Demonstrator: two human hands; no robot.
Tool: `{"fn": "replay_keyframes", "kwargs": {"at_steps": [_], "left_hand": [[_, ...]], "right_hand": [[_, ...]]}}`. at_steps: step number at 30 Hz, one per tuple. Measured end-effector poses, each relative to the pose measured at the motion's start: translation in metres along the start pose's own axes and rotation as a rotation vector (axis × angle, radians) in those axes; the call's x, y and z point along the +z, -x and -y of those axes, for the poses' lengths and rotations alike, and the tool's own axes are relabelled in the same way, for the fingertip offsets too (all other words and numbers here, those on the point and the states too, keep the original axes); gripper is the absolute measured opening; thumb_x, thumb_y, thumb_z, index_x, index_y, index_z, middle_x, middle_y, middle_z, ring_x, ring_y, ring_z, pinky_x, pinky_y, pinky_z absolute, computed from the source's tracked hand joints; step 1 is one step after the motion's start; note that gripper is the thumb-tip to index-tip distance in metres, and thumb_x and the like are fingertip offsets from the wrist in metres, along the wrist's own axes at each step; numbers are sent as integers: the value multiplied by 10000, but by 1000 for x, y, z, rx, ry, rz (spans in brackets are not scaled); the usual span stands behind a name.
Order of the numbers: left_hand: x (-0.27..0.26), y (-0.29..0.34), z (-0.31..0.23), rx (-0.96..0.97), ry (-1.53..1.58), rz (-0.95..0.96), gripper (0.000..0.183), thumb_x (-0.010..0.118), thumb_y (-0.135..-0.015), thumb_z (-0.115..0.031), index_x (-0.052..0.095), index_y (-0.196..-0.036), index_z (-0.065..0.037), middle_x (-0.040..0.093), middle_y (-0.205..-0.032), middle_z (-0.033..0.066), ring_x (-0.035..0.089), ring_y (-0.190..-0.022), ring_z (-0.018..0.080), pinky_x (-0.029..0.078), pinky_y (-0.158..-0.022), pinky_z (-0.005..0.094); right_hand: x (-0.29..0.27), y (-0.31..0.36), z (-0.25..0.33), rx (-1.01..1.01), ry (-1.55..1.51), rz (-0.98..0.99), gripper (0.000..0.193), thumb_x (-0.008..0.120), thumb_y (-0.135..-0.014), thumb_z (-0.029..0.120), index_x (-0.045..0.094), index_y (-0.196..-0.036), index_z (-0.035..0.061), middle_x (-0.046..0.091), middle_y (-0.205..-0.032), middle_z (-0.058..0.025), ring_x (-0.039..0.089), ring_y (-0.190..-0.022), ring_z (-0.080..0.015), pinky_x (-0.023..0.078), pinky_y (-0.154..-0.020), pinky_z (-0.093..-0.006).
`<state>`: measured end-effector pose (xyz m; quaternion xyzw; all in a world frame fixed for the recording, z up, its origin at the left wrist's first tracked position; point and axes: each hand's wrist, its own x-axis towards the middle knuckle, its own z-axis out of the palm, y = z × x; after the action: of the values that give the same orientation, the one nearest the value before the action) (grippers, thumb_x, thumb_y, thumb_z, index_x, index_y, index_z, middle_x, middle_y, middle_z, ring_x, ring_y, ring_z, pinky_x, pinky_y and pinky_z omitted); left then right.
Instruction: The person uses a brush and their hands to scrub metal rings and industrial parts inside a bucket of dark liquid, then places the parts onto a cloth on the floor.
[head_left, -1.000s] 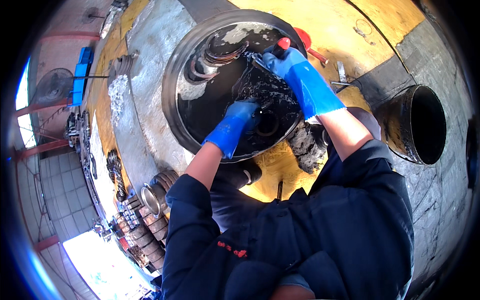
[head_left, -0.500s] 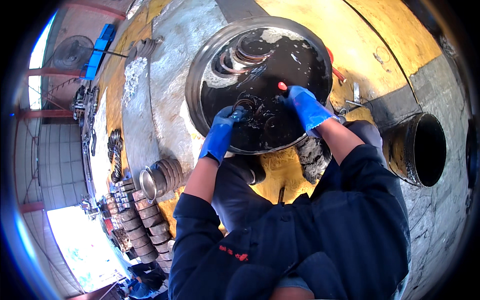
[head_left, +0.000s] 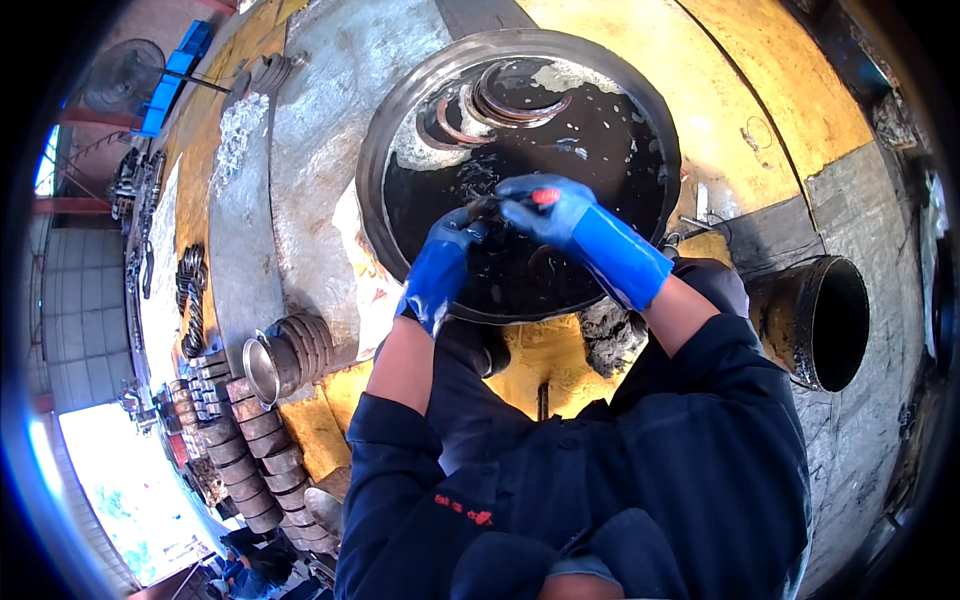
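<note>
A wide round metal basin [head_left: 372, 180] holds dark liquid. Over it, my left hand [head_left: 452, 238], in a blue rubber glove, is closed on a dark, wet metal ring [head_left: 486, 208], mostly hidden by fingers and shadow. My right hand [head_left: 560, 212], gloved alike, is closed around a tool with a red handle [head_left: 545, 196]; its working end is out of sight. Both hands meet at the ring, the right one reaching across from the right. Several bare metal rings [head_left: 500, 108] lie partly in the liquid by the basin's far left side.
To the right a dark open cylinder [head_left: 838, 322] lies on its side. Ribbed metal cylinders [head_left: 285, 360] and rows of rusty cylindrical parts [head_left: 270, 445] stand at the left. A dark lump [head_left: 612, 338] sits below the basin, on yellow flooring.
My right hand has moved left with the red-handled tool, up to my left hand. The ring, visible before in my left hand, is now mostly covered. The view has shifted slightly.
</note>
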<state>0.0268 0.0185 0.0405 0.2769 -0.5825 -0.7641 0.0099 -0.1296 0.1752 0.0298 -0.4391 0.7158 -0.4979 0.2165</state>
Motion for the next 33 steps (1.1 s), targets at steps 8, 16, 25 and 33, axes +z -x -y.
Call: {"fn": "replay_keyframes", "kwargs": {"at_steps": [8, 16, 25, 33], "left_hand": [[-8, 2, -24, -110, 54, -109, 267, 593, -951, -12, 688, -1200, -12, 729, -1026, 64, 694, -876, 155, 572, -806, 291], [-4, -1, -20, 100, -73, -142, 239, 658, -942, -71, 731, -1160, -5, 733, -987, 31, 661, -902, 104, 522, -842, 252], [-4, -18, -8, -20, 55, -211, 312, 710, -919, -114, 689, -1226, -59, 734, -1048, 67, 710, -879, 169, 577, -773, 317], [-3, -24, -17, -96, 47, -182, 276, 684, -923, -94, 681, -1191, -28, 732, -1038, 84, 710, -848, 175, 588, -762, 319]], "right_hand": [[-2, -7, 18, -131, 27, 64, 385, 662, -922, 429, 732, -1196, 168, 737, -1198, -66, 688, -1117, -299, 551, -985, -393], [-4, -9, 19, 191, 152, -35, 423, 631, -926, 464, 704, -1252, 205, 717, -1224, -94, 670, -1133, -317, 542, -985, -411], [-4, -11, -47, 486, -5, 85, 398, 674, -874, 466, 757, -1082, 137, 753, -1073, -151, 712, -1014, -342, 562, -886, -417], [-14, -5, -47, 192, 399, -46, 355, 669, -907, 425, 709, -1204, 235, 734, -1157, -94, 690, -1078, -330, 565, -917, -439]]}}
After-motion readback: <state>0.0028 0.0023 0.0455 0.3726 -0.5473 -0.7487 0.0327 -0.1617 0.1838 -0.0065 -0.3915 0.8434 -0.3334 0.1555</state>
